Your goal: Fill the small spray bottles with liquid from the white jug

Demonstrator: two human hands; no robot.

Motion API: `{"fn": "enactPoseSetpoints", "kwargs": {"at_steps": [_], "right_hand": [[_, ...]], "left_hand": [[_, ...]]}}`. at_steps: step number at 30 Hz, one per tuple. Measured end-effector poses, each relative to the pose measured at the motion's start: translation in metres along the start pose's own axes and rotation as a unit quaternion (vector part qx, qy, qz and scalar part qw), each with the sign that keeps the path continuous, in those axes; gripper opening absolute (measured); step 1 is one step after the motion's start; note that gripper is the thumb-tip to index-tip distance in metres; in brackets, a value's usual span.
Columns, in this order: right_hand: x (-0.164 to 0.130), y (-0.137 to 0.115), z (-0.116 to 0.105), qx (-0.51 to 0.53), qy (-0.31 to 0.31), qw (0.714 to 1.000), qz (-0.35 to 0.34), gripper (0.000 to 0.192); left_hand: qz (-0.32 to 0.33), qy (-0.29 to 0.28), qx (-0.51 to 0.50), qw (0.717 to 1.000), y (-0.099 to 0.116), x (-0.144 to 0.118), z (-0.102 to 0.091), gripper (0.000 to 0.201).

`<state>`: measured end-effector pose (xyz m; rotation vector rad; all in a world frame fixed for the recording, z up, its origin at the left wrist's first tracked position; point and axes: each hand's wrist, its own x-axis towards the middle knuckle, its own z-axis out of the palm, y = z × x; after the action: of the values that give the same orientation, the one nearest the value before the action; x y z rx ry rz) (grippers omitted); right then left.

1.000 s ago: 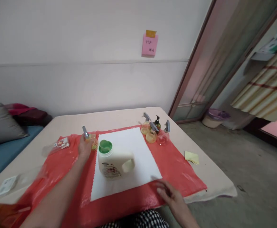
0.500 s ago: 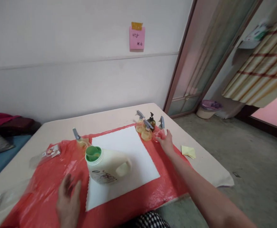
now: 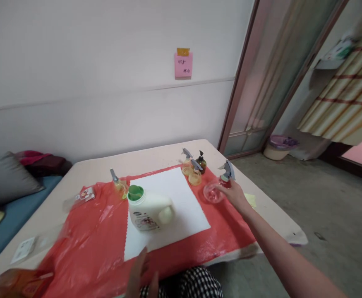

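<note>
My right hand (image 3: 234,193) is closed round the neck of a clear spray bottle (image 3: 212,193) with a grey trigger head. The bottle is tilted, its base toward the left, over the right side of a red plastic sheet (image 3: 90,244). My left hand (image 3: 140,275), blurred, is low at the front edge with its fingers apart and nothing in them. A large white detergent jug (image 3: 149,213) with a green inner cap stands upright on a white sheet (image 3: 181,207). Behind the held bottle are two spray bottles (image 3: 195,178) and a dark pump bottle (image 3: 201,163).
Another spray bottle (image 3: 118,186) stands left of the jug. A bottle of orange liquid (image 3: 19,283) lies at the near left corner. Yellow paper slips (image 3: 250,200) lie on the right of the table. A pink note (image 3: 183,65) is taped to the wall.
My right hand has drawn the spray bottle away from the other bottles, toward me and tilted. My left hand has moved right and lower. The view has shifted left, bringing the orange bottle in.
</note>
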<state>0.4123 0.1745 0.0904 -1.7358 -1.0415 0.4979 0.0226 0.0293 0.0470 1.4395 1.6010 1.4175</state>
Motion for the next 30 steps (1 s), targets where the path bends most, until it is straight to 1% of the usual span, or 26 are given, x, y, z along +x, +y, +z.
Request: {"fn": "enactPoseSetpoints", "kwargs": {"at_steps": [2,4,5,7,9,11,13,15,16,18,19,20,22,23,24,25,26,28,29,30], "right_hand": [[-0.041,-0.024,-0.019,0.016,-0.042,0.999,-0.026,0.054],[-0.088,-0.05,-0.033,0.056,-0.127,0.99,-0.04,0.056],[-0.112,-0.062,-0.038,0.076,-0.176,0.981,-0.029,0.057],[-0.161,-0.081,-0.043,0.104,-0.235,0.966,-0.027,0.059],[-0.202,-0.093,-0.041,0.123,-0.287,0.95,-0.015,0.063],[-0.231,-0.098,-0.035,0.145,-0.313,0.938,-0.009,0.07],[-0.247,-0.099,-0.028,0.19,-0.328,0.925,-0.017,0.075],[-0.254,-0.097,-0.02,0.274,-0.341,0.899,-0.012,0.081],[-0.257,-0.097,-0.016,0.324,-0.34,0.883,0.006,0.079],[-0.264,-0.098,-0.006,0.42,-0.333,0.841,0.075,0.067],[-0.269,-0.099,-0.001,0.457,-0.343,0.812,0.119,0.063],[-0.276,-0.101,0.004,0.484,-0.37,0.775,0.167,0.062],[-0.292,-0.106,0.012,0.518,-0.442,0.688,0.252,0.069],[-0.3,-0.109,0.015,0.528,-0.466,0.652,0.281,0.07],[-0.307,-0.111,0.017,0.536,-0.474,0.631,0.301,0.07],[-0.312,-0.113,0.018,0.543,-0.467,0.624,0.312,0.068],[-0.316,-0.115,0.017,0.548,-0.453,0.627,0.317,0.065],[-0.318,-0.117,0.015,0.542,-0.428,0.649,0.319,0.064],[-0.318,-0.118,0.013,0.529,-0.425,0.662,0.317,0.064],[-0.317,-0.118,0.01,0.514,-0.425,0.677,0.312,0.064]], "left_hand": [[0.015,-0.069,-0.013,0.997,0.026,-0.008,0.013,0.043],[0.035,-0.126,-0.036,0.991,0.052,-0.016,0.024,0.047],[0.046,-0.145,-0.048,0.987,0.064,-0.019,0.029,0.052],[0.062,-0.182,-0.078,0.978,0.084,-0.027,0.033,0.067],[0.054,-0.227,-0.115,0.965,0.1,-0.035,0.033,0.082],[0.024,-0.261,-0.15,0.953,0.111,-0.043,0.027,0.085],[-0.013,-0.26,-0.174,0.95,0.119,-0.049,0.018,0.079],[-0.037,-0.24,-0.206,0.948,0.125,-0.05,0.005,0.072],[-0.044,-0.231,-0.23,0.944,0.127,-0.049,-0.002,0.07],[-0.059,-0.218,-0.293,0.929,0.132,-0.044,-0.014,0.068],[-0.067,-0.213,-0.322,0.92,0.134,-0.042,-0.019,0.068],[-0.073,-0.21,-0.343,0.913,0.136,-0.04,-0.024,0.068],[-0.087,-0.209,-0.362,0.904,0.142,-0.04,-0.03,0.066],[-0.094,-0.21,-0.364,0.902,0.145,-0.041,-0.033,0.066],[-0.103,-0.216,-0.364,0.9,0.149,-0.043,-0.035,0.067],[-0.117,-0.226,-0.362,0.897,0.152,-0.046,-0.037,0.068],[-0.134,-0.243,-0.359,0.891,0.156,-0.048,-0.039,0.068],[-0.154,-0.273,-0.349,0.883,0.162,-0.05,-0.046,0.066],[-0.147,-0.27,-0.339,0.889,0.164,-0.05,-0.05,0.065],[-0.128,-0.251,-0.327,0.902,0.166,-0.048,-0.054,0.061]]}}
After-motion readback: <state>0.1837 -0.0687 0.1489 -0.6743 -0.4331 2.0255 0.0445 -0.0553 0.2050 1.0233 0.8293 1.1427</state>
